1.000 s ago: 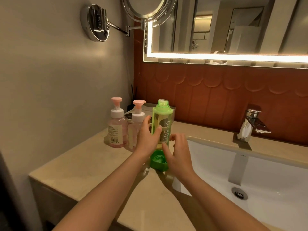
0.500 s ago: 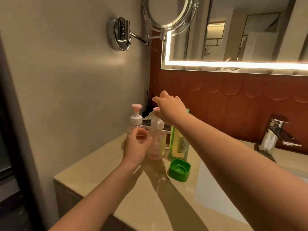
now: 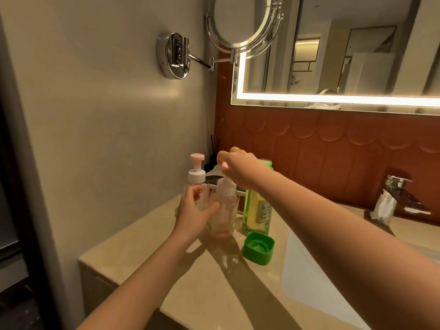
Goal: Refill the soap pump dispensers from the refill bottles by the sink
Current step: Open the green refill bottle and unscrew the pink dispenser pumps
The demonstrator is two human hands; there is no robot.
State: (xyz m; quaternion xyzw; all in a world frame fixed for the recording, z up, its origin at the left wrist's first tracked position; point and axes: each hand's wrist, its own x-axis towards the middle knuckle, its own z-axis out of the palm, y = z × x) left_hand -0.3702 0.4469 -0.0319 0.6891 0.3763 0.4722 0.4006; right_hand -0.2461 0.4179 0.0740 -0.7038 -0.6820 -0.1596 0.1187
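Observation:
Two clear pink pump dispensers stand on the beige counter [image 3: 190,282] near the left wall. My left hand [image 3: 194,214] grips the body of the nearer dispenser [image 3: 225,210]. My right hand [image 3: 238,169] pinches that dispenser's pink pump head from above. The farther dispenser [image 3: 196,177] stands just behind my left hand. The green refill bottle [image 3: 256,211] stands uncapped to the right, partly hidden by my right forearm. Its green cap [image 3: 258,247] lies open side up on the counter in front of it.
A white sink basin [image 3: 309,282] lies to the right, with a chrome faucet [image 3: 400,198] behind it. A chrome swing-arm mirror [image 3: 240,22] juts from the left wall above the bottles. A lit wall mirror [image 3: 345,55] hangs over the red tiled backsplash.
Both hands left the green bottle and went to the nearer pump dispenser. Since half a second ago my left hand has closed round its body and my right hand has settled on the pump head.

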